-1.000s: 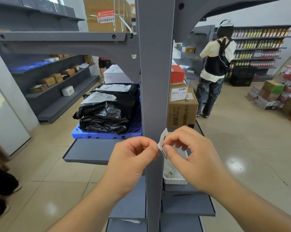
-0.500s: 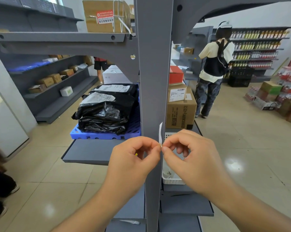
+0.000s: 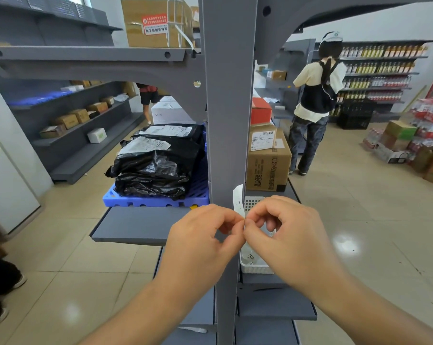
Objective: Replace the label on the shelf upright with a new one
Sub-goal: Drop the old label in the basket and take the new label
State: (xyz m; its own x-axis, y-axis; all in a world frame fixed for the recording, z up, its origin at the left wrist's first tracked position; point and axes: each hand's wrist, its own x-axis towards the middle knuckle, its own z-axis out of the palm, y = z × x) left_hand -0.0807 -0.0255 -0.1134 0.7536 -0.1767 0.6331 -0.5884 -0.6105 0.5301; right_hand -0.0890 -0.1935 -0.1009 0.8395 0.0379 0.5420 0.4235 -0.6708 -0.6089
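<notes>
A grey shelf upright (image 3: 229, 108) runs down the middle of the view. In front of it, a small white label (image 3: 238, 200) stands nearly edge-on, its lower end pinched between both hands. My left hand (image 3: 205, 242) grips it with thumb and forefinger from the left. My right hand (image 3: 285, 235) pinches the same lower end from the right. The fingertips of both hands meet at the label, just ahead of the upright's right edge. The label's printed face is mostly hidden.
Black parcel bags (image 3: 158, 160) lie on a blue pallet (image 3: 198, 195) left of the upright. A cardboard box (image 3: 268, 163) and a white basket (image 3: 254, 266) sit on the shelves to the right. A person (image 3: 314, 100) stands in the aisle behind.
The label has turned from a slanted flap to nearly upright and edge-on. Both hands have closed in together on its lower end and stayed at about the same height.
</notes>
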